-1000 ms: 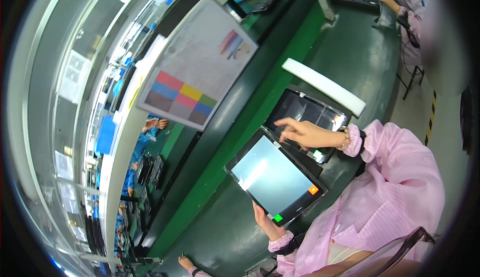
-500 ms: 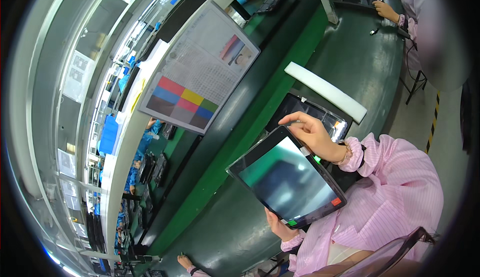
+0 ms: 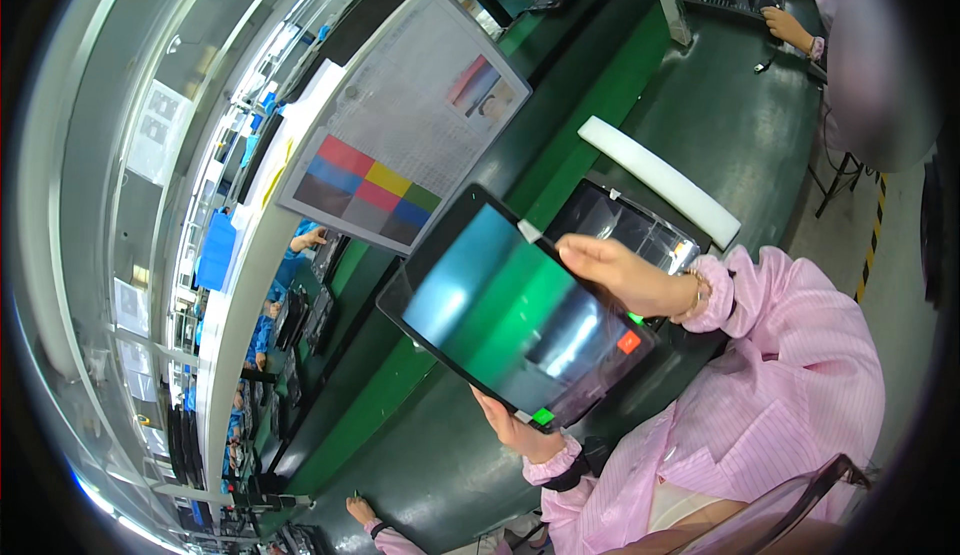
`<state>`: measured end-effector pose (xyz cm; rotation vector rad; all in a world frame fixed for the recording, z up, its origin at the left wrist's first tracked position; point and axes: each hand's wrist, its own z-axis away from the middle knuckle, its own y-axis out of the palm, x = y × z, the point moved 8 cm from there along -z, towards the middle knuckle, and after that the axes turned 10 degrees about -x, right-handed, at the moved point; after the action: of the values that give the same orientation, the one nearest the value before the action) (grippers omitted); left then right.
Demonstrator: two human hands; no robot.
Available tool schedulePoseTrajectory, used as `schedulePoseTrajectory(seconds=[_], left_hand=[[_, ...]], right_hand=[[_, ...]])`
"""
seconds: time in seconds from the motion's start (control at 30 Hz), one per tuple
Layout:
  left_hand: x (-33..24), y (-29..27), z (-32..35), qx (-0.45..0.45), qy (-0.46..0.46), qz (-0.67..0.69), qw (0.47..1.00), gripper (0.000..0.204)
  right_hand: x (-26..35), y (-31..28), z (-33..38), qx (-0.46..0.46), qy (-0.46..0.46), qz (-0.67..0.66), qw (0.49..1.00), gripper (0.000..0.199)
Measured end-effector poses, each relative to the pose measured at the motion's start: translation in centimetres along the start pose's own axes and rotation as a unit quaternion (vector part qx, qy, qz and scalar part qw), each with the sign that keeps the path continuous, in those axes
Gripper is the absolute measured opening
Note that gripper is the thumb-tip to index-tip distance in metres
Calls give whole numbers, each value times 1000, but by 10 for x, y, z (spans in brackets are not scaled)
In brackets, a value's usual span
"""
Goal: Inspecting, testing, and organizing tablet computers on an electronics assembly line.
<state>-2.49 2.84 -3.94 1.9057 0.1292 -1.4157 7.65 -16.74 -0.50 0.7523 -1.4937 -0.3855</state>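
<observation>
My left hand (image 3: 517, 429) and my right hand (image 3: 630, 277) hold a black-framed tablet (image 3: 500, 305) tilted above the bench. The left grips its lower edge, near a green sticker. The right holds the upper right edge, thumb on the frame and other fingers mostly hidden behind. Green and white reflections streak the glossy screen, and an orange-red sticker marks one corner. Behind my right hand, another black-framed panel (image 3: 600, 213) lies on the dark green bench (image 3: 690, 125); its near part is hidden.
A long white foam block (image 3: 660, 180) lies just beyond that panel. A framed sheet with colour squares (image 3: 400, 125) stands at the left. Other people's hands work at the far right (image 3: 788, 30) and lower left (image 3: 360, 508). Black devices (image 3: 300, 320) line another bench.
Both hands have raised the tablet up and to the left, and its tilt has changed. Its screen now shows bright green and white streaks. My right hand's fingers have shifted along the edge.
</observation>
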Motion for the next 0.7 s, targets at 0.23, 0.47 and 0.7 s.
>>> schedulePoseTrajectory(seconds=[0.23, 0.47, 0.7], left_hand=[[7, 48, -24, 233, -55, -83, 967, 63], [16, 71, -47, 284, -52, -166, 943, 27], [17, 75, -69, 246, -15, -190, 950, 14]], right_hand=[[60, 5, -47, 38, -166, 52, 984, 26], [64, 7, -102, 48, -194, 76, 977, 26], [60, 10, -123, 57, -178, 51, 981, 24]])
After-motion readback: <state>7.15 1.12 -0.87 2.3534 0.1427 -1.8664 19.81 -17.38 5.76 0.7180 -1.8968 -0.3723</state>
